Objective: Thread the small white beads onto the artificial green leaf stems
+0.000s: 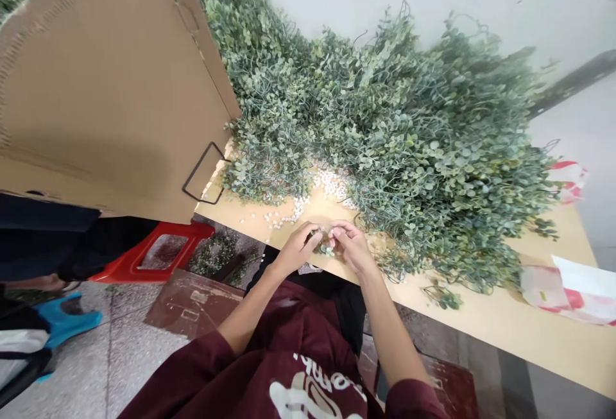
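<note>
My left hand [299, 247] and my right hand [352, 246] meet at the near edge of a wooden table [529, 329]. Both are closed in a pinch around a small green leafy sprig [327, 249] held between them. Just beyond my fingers lies a scatter of small white beads [308, 201]. Behind the beads a large heap of artificial green foliage [409, 149] covers most of the table.
A big cardboard box [106, 85] stands at the left. Under it is a red stool [158, 252], with a blue shoe [67, 323] on the floor. Red-and-white plastic bags [563, 290] lie at the table's right end, by the wall.
</note>
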### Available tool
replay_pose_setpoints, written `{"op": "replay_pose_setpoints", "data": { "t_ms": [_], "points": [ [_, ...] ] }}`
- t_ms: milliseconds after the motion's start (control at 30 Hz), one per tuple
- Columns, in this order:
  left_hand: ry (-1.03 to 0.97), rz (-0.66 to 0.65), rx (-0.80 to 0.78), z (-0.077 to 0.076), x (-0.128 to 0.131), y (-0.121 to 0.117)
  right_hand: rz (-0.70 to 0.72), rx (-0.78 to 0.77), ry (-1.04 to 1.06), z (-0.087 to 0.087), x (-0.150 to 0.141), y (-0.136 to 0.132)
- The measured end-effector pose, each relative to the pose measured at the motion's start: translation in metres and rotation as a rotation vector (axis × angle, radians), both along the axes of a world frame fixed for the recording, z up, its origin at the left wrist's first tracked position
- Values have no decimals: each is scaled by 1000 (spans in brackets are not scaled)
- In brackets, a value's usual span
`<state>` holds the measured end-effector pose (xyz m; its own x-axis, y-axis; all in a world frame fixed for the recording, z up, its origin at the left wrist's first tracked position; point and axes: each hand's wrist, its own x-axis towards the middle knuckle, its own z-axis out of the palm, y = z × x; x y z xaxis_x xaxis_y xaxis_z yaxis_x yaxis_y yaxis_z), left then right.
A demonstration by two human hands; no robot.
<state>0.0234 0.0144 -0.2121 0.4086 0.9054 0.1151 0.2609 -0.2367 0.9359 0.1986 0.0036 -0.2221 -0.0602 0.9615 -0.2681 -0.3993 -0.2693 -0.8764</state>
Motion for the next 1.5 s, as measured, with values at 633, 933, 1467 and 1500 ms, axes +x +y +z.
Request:
{"op": "replay_pose_setpoints", "data": {
  "t_ms": [633,933,1467,1500],
  "points": [
    [31,-157,62,2,3,0,137,-71,130,5,-1,-3],
    [32,-167,50,1,2,1,165,-63,125,3,0,-3],
    [-12,-170,35,0,1,2,89,-59,8,4,-10,-6],
    [-18,-170,33,0,0,2,87,-58,5,4,-11,-6]
  ]
}}
